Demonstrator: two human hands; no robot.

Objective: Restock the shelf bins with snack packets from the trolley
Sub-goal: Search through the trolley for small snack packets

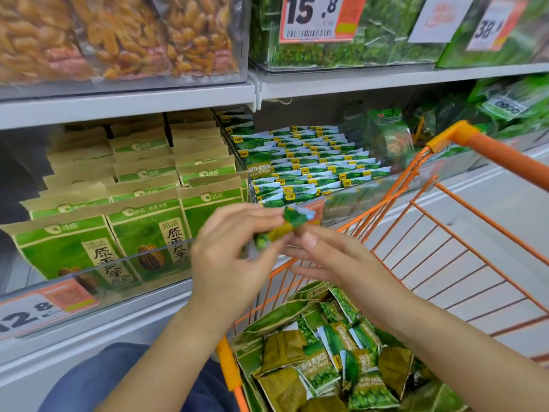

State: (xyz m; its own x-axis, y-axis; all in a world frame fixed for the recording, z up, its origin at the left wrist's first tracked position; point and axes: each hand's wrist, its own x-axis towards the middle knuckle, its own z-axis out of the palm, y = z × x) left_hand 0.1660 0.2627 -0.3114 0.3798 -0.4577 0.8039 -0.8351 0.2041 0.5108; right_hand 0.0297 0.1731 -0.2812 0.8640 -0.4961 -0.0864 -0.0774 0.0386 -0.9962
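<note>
My left hand (231, 248) grips a small stack of green snack packets (285, 226) just in front of the shelf. My right hand (332, 257) is beside it, fingers fairly straight and touching the packets' lower end. Behind them a clear shelf bin (350, 203) holds several rows of the same green packets (312, 165) standing upright. Below my arms the orange wire trolley (445, 233) carries a loose heap of matching green packets (332, 352).
Green and brown seed bags (133, 221) fill the bin to the left. Upper shelf bins hold orange snacks (118, 37) and green packs (341, 52) behind price tags (318, 16). The trolley handle (505, 159) juts at the right, close to the shelf edge.
</note>
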